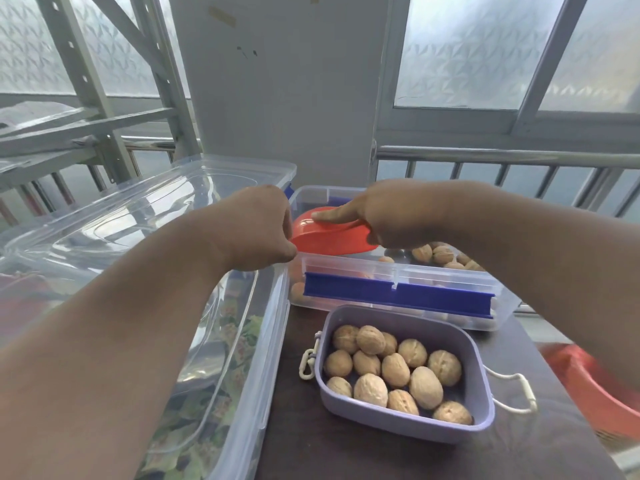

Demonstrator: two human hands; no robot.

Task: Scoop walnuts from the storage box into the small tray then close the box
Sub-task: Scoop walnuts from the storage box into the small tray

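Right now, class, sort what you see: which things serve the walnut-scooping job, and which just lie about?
Job:
storage box
red scoop
purple tray
walnuts
left hand
right hand

Lying about:
large clear bin
red basin
metal railing

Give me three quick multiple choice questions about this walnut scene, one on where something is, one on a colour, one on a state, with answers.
1. Where is the red scoop?
A. Above the open storage box
B. Inside the small tray
C. On the floor

2. What colour is the small tray?
A. Green
B. Lilac
C. Black

3. What state is the storage box in?
A. Lid on and latched
B. Open, lid off
C. Tipped on its side

Answers:
1 A: both the left hand and the right hand hold the scoop over the box.
2 B: the tray's walls are pale purple around the walnuts.
3 B: the top is uncovered and the blue latch hangs down.
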